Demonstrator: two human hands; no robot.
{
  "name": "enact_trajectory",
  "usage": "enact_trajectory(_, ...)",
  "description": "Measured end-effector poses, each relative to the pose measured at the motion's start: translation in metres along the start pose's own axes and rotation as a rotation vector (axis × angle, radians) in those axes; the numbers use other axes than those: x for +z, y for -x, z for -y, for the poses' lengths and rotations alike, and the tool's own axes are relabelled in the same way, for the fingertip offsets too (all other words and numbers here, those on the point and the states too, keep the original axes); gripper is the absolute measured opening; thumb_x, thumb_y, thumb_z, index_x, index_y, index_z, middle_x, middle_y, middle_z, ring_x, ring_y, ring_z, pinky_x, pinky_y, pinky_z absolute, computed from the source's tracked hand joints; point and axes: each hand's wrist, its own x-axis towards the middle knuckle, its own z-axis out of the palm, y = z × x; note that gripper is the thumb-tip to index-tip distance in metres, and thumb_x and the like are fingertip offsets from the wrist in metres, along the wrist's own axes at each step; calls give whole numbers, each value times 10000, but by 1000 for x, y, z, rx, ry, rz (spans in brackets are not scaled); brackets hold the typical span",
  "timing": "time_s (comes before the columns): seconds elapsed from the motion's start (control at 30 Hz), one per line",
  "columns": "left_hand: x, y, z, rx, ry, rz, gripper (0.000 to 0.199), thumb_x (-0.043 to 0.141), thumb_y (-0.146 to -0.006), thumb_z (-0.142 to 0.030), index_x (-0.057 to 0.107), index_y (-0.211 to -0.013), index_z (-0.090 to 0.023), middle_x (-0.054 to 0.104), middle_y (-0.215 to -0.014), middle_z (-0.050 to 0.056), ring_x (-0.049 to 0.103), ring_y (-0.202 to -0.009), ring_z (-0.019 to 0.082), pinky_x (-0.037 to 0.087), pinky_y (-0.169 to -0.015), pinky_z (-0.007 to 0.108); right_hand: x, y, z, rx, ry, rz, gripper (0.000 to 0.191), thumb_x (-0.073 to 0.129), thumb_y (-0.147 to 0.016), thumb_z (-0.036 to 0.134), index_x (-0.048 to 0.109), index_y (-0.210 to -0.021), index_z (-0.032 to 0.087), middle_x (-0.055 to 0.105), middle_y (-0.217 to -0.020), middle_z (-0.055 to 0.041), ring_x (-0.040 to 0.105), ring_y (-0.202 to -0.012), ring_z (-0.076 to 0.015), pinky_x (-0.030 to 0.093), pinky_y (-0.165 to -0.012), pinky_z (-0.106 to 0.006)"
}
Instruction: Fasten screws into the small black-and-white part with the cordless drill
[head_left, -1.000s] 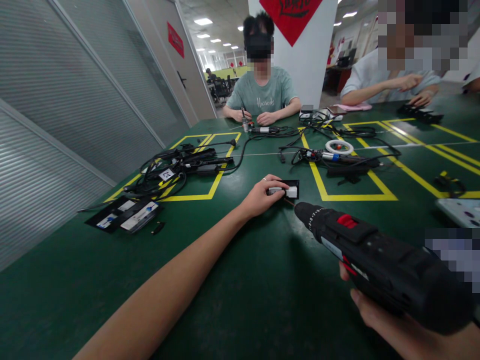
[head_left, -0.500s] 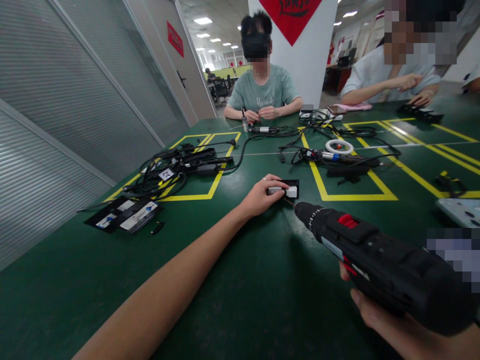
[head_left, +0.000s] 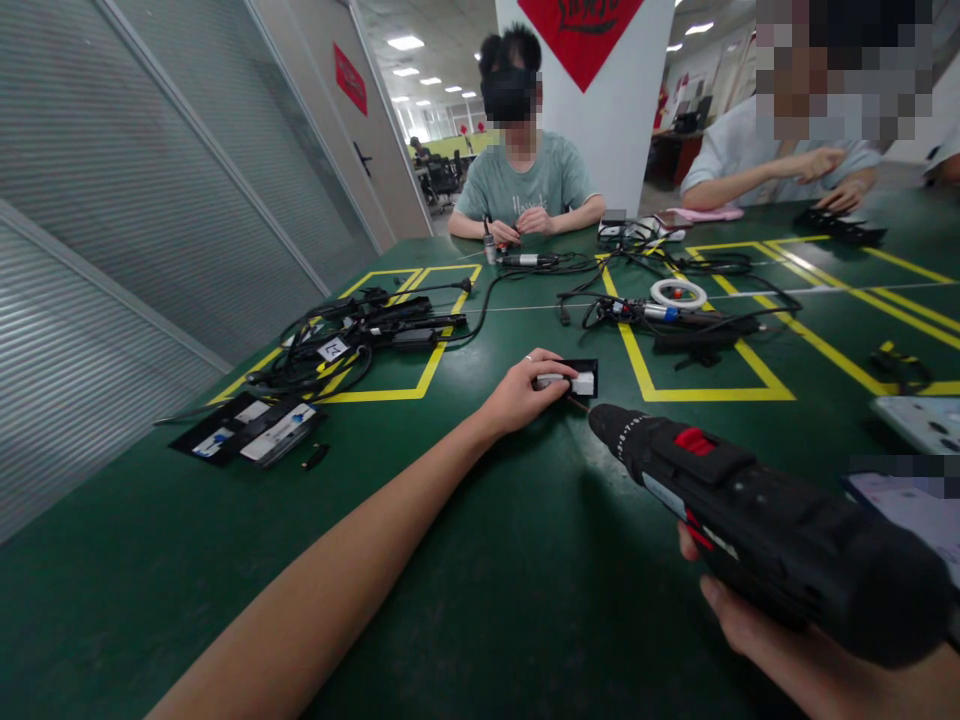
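Observation:
My left hand [head_left: 529, 392] presses a small white block-like part [head_left: 583, 384] down on a black rectangular plate [head_left: 591, 365] at the middle of the table. Its fingers curl over the part and cover much of it. In my right hand [head_left: 739, 610] is a black and red cordless drill [head_left: 750, 510], lying across the right side of the view and aimed left. The drill's thin bit [head_left: 577, 403] reaches the near edge of the plate, close to my left fingertips. Whether the bit touches the part, I cannot tell. The drill body hides most of my right hand.
Black cables and devices [head_left: 375, 330] lie in a yellow-taped area at left, with black-and-white panels [head_left: 277, 432] nearer. Tools, cords and a white ring [head_left: 679, 294] lie at right centre. A phone-like screen [head_left: 907, 510] is beside the drill. Two people sit across the table [head_left: 450, 600].
Both hands, the drill and the part stay almost exactly where they were. The people opposite have shifted their heads only slightly.

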Motion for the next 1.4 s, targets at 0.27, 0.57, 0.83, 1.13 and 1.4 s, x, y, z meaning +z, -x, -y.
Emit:
enact_trajectory(0.27,-1,0,-2,-10,-11,1,249,511,-832,-290,650,-1019,-201,527,-1125,63,524,-1026,177,418,-956,336,5,1,-2,-76,-204,220,262,519,-889,400,582,-1077,229,596,-1081,-54,595,-876,-170,507,-733,-334)
enact_trajectory(0.57,0,0,0,2,-3,-5,243,513,-832,-284,650,-1017,-207,528,-1117,61,522,-1035,172,420,-953,335,-2,-8,15,37,-378,385,226,528,-900,314,576,-1092,203,591,-1099,-57,603,-877,-167,518,-730,-336)
enact_trajectory(0.83,0,0,1,0,-1,-7,246,513,-831,-297,650,-1014,-207,528,-1125,60,519,-1044,175,414,-963,337,-4,-6,18,125,-451,401,209,523,-903,316,582,-1077,217,595,-1091,-56,602,-865,-160,520,-719,-324)
enact_trajectory(1.13,1,0,0,-17,-4,-5,249,509,-832,-297,651,-1012,-199,531,-1125,68,514,-1060,187,413,-967,347,-9,-15,24,110,-518,486,216,523,-904,310,578,-1084,205,594,-1090,-57,603,-861,-159,520,-720,-329)
enact_trajectory(1.4,0,0,-2,-27,-5,-9,253,509,-831,-297,651,-1016,-200,531,-1126,70,521,-1036,186,418,-957,353,-8,-17,25,55,-536,519,241,525,-902,313,568,-1109,199,582,-1124,-64,597,-900,-174,512,-754,-357)
